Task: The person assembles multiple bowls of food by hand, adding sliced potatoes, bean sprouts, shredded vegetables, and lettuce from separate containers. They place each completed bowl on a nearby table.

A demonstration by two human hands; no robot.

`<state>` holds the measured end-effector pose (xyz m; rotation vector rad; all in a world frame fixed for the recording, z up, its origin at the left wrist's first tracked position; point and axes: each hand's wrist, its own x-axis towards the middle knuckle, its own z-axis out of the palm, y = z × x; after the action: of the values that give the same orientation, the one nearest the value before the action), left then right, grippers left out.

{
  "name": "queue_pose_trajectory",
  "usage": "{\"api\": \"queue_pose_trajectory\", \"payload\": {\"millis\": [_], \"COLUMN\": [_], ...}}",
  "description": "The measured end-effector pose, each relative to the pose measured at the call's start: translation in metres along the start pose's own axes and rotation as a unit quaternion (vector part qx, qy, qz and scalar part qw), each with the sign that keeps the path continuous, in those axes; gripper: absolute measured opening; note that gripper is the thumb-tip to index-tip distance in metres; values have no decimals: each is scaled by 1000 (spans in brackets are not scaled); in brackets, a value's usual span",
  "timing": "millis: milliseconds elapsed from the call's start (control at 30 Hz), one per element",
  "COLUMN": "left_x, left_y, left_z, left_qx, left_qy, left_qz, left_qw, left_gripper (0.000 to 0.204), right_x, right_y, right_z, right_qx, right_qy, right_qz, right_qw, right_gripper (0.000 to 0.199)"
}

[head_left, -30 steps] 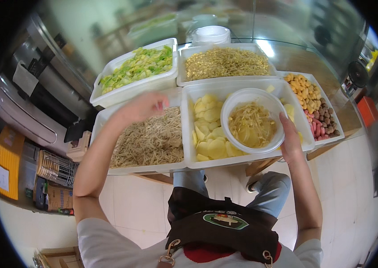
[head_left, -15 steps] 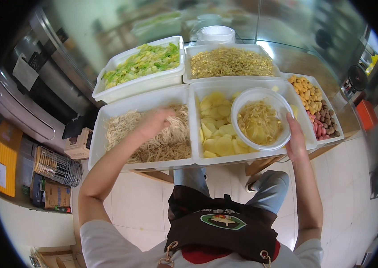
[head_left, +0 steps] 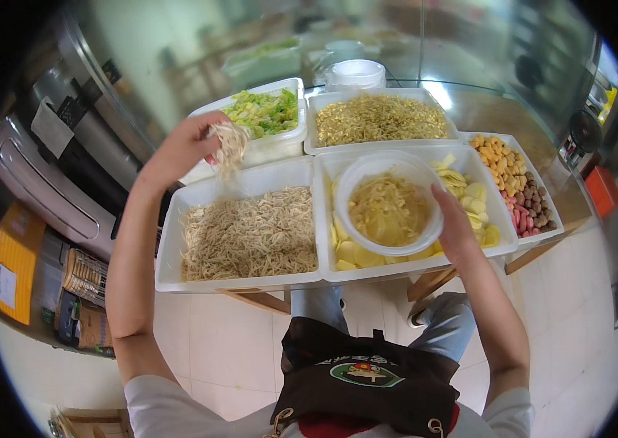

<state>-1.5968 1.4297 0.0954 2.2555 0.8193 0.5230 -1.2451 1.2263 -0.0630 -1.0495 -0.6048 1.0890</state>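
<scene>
— Up from the tray (head_left: 170, 241) comes the left hand (head_left: 181, 146), pinching a tuft of pale shreds (head_left: 230, 146).
— And the right hand (head_left: 455, 226)?
— Wrapped on the white bowl's (head_left: 356, 175) rim, above the yellow slices (head_left: 469, 193).

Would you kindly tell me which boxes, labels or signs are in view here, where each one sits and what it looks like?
Yellow cardboard box: on the floor at far left, rectangular, with a pale label on its side.
Printed cartons: beside the yellow box, under the counter, brown and dark, with busy print.
White paper sheet: stuck on the steel appliance at upper left, tilted.
Round badge: on the dark apron below, oval, green rim.
Orange box: far right, small.
</scene>
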Motion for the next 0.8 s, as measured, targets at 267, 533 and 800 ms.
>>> {"api": "queue_pose_trajectory", "payload": {"millis": [267,533,800], "left_x": [39,32,11], "left_y": [79,86,87], "left_z": [43,147,213], "left_qx": [-62,126,261], "left_qy": [-146,-162,-109], "left_qz": [112,222,347], "left_qw": [981,953,894], "left_gripper": [31,33,19], "right_x": [-13,-25,-21], "right_y": [-5,-5,-3], "right_z": [42,24,16], "right_qx": [-32,-38,-78], "right_qy": [-85,-105,-78], "right_qz": [34,10,-25], "right_qw": [995,994,994], "right_gripper": [49,43,43]}}
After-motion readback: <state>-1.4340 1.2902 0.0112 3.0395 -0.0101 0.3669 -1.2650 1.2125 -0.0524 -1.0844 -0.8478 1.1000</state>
